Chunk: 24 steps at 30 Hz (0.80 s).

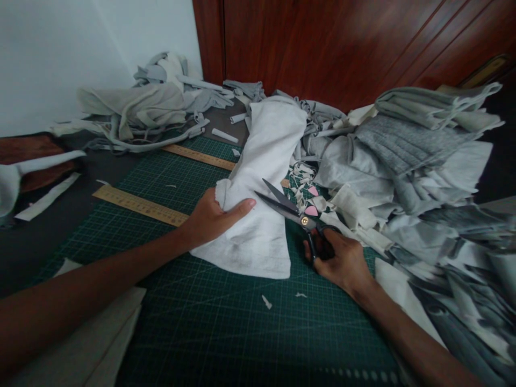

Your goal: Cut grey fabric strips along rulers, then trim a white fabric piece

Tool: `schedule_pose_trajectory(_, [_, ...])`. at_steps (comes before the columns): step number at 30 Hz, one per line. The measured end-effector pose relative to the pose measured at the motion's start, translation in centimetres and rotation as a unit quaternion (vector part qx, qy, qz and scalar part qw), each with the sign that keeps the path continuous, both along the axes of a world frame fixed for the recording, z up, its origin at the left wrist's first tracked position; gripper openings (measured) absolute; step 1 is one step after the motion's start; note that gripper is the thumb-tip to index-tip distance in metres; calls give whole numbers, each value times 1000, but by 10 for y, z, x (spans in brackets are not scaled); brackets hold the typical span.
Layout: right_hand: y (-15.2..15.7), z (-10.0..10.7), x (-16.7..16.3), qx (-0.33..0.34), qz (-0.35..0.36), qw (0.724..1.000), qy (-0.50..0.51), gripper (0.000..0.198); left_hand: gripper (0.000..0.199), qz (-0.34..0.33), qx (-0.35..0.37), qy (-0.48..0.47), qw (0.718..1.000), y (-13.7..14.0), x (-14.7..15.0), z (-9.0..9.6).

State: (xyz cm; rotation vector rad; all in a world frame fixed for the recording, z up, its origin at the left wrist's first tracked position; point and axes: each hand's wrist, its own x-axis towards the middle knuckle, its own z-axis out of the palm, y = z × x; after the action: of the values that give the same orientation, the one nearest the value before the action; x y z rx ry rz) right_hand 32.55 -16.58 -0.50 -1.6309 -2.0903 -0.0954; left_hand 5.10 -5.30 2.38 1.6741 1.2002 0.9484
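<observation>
A long piece of white fabric (264,156) stretches from the far scraps toward me over a green cutting mat (193,328). My left hand (215,215) grips its left side, thumb on top and the fingers hidden underneath. My right hand (336,255) has its fingers in the handles of black scissors (305,221). The scissor blades are parted and point left over the fabric, near my left thumb. From this view I cannot tell whether they touch the cloth. Two small fabric snippets (266,302) lie on the mat in front of the white piece.
Two wooden rulers (141,204) lie across the mat at the left. Grey and white cloth heaps (137,107) stand at the back left, with folded grey fabric (419,134) piled at the right. Pink chalk pieces (311,210) sit among scraps. A reddish-brown wooden panel (322,48) rises behind.
</observation>
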Motion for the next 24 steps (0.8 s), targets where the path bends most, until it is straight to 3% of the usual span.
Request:
schedule_pose_trajectory(9, [3, 8, 0, 38, 9, 998, -49, 12, 35, 19, 49, -5, 999, -2, -2, -8])
schedule_pose_trajectory(17, [1, 9, 0, 43, 16, 997, -64, 14, 29, -18, 103, 34, 994, -6, -3, -13])
schedule_pose_trajectory(24, [2, 10, 0, 55, 23, 994, -86, 14, 30, -29, 103, 28, 994, -4, -2, -14])
